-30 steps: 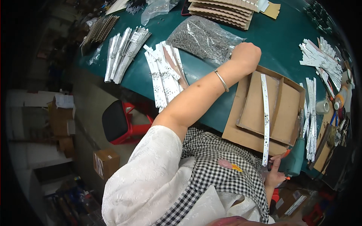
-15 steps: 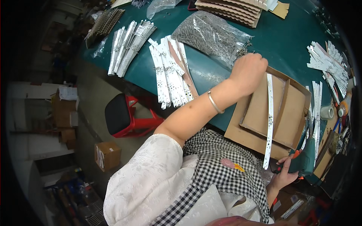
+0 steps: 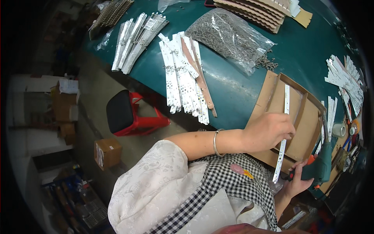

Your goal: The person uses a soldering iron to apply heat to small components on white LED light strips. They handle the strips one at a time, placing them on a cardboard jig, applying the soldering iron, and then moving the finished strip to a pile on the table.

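Observation:
A narrow white LED strip board [image 3: 281,155] lies lengthwise over a shallow cardboard box [image 3: 308,128], its near end past the box's edge. My left hand [image 3: 269,132] is over the middle of the strip, fingertips pinched together against it; whatever they hold is too small to make out. My right hand [image 3: 298,182] grips the handle of a green power drill [image 3: 320,167] with orange parts, beside the box's near right corner. Beyond the box, small grey screws [image 3: 266,62] spill from a clear plastic bag [image 3: 230,35].
White strips lie in bundles [image 3: 140,41], a loose pile [image 3: 183,78] and a heap [image 3: 344,78] on the green table [image 3: 233,85]. Corrugated cardboard [image 3: 253,13] is stacked at the back. A tape roll [image 3: 338,130] and hand tools sit right. A red stool [image 3: 136,113] stands left.
My left hand has come back from beside the spilled screws to the middle of the strip. The right hand still holds the drill. The whole view has shifted slightly.

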A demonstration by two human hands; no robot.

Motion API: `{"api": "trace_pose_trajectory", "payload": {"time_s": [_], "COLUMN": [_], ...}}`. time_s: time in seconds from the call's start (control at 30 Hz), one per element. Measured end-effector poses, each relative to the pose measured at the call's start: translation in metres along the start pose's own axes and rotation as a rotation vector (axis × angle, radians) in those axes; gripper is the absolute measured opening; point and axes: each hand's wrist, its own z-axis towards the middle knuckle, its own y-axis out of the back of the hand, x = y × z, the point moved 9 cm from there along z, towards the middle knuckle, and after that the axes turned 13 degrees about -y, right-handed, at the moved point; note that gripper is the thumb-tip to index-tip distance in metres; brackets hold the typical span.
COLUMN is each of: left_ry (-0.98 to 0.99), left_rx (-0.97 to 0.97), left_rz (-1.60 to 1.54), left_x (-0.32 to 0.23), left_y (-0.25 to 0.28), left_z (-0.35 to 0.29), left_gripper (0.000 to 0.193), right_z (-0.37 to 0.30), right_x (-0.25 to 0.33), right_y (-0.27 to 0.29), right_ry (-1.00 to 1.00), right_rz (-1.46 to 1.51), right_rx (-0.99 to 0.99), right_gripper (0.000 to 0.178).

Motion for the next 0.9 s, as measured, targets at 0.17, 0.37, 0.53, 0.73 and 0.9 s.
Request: {"api": "trace_pose_trajectory", "payload": {"time_s": [0.17, 0.37, 0.53, 0.73, 0.9], "left_ry": [0.344, 0.762, 0.772, 0.732, 0.755], "left_rx": [0.052, -0.094, -0.049, 0.094, 0.063], "left_rz": [-0.282, -0.841, -0.893, -0.817, -0.854], "left_x": [0.024, 0.037, 0.032, 0.022, 0.025], "left_y": [-0.011, -0.035, -0.048, -0.054, -0.059], "left_z": [-0.004, -0.027, -0.023, -0.018, -0.022], "left_gripper": [0.014, 0.008, 0.007, 0.008, 0.009], "right_z": [0.009, 0.019, 0.021, 0.02, 0.019], "right_x": [0.006, 0.008, 0.027, 0.02, 0.022], "right_y": [-0.012, -0.031, -0.049, -0.06, -0.066], "right_ry": [-0.04, -0.108, -0.039, -0.024, 0.084], "right_rz": [-0.01, -0.013, 0.084, 0.019, -0.197], "right_rx": [-0.094, 0.086, 0.204, 0.326, 0.372], "right_gripper": [0.073, 0.073, 0.038, 0.042, 0.059]}}
